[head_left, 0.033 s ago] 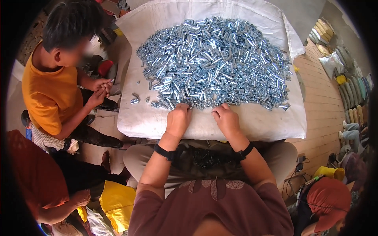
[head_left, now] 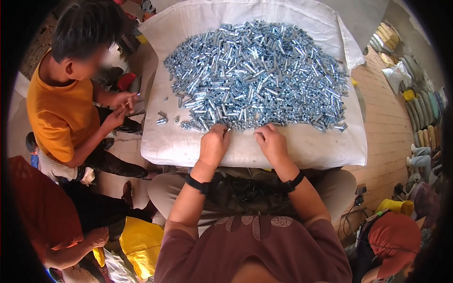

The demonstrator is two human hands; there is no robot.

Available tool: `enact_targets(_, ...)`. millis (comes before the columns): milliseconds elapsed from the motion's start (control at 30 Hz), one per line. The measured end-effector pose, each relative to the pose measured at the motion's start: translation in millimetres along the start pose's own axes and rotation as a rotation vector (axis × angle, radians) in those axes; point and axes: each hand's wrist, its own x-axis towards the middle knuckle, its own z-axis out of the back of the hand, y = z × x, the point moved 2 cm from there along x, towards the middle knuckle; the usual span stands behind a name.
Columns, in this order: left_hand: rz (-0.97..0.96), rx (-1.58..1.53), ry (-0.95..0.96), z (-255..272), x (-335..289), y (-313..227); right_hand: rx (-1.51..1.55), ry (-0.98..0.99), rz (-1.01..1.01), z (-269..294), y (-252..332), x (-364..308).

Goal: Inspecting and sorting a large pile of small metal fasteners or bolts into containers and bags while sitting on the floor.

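A wide heap of small shiny metal sleeves and fittings (head_left: 259, 70) covers much of the white cloth (head_left: 302, 148) on the table before me. At the heap's near edge, my left hand (head_left: 214, 144) is closed, its fingertips against the metal pieces and mostly hidden. My right hand (head_left: 272, 143) rests a little apart from it, also at the near edge, thumb and fingers pinched together. Whatever either hand grips is too small or hidden to name. A few loose metal pieces (head_left: 162, 118) lie left of the heap.
A person in an orange shirt (head_left: 52, 113) sits at the left, fingering something small and thin. Another person's arm (head_left: 80, 245) shows at lower left beside a yellow bag (head_left: 141, 245). Stacked sacks (head_left: 420, 111) line the right side. A person in a red cap (head_left: 394, 238) is at lower right.
The hands of the person in orange have shifted slightly, and the small thin thing between them shows more. My own hands stay almost in place.
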Motion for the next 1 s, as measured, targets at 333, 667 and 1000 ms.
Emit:
enact_targets(333, 0.707, -1.572, 0.230, -17.5, -41.4, -55.0, 1.163, 0.140, -0.528, 31.0, 16.4, -29.9)
enact_targets(667, 0.478, -1.378, 0.285, -27.0, -51.9, -74.3, 1.218, 0.035, -0.573, 44.7, 13.9, -44.5)
enact_targets(1000, 0.443, -1.321, 0.305, -26.3, -55.1, -75.5, 0.995, 0.023, -0.574, 48.3, 16.5, -46.1)
